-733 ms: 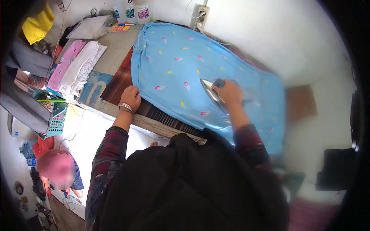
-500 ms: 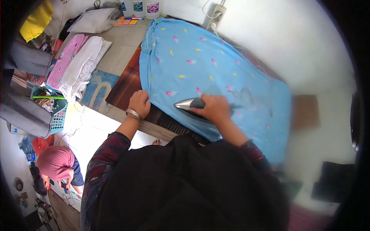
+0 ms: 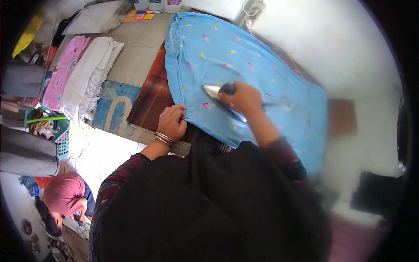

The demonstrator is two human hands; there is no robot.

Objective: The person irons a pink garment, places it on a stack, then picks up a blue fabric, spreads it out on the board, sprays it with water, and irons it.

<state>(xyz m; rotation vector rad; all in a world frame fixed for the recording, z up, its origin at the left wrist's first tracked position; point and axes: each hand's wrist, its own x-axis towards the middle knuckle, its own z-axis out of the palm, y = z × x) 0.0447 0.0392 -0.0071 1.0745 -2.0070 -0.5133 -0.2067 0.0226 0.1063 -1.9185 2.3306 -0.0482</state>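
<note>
Light blue fabric with small pink and yellow prints lies spread over the table, its gathered edge at the left. In my right hand is a clothes iron, its soleplate resting on the fabric and its pointed tip turned left. My left hand, with bangles at the wrist, pinches the fabric's near left corner at the table's front edge. Under the fabric, a dark reddish-brown patterned cloth shows on the left.
Folded pink cloth and white lace-edged cloth lie on the table at left. A socket strip hangs on the back wall. A teal basket stands left; a person sits low on the floor.
The iron has moved farther from me over the fabric, in my right hand. My left hand has shifted slightly right, still at the fabric's corner. The view has tilted a little.
</note>
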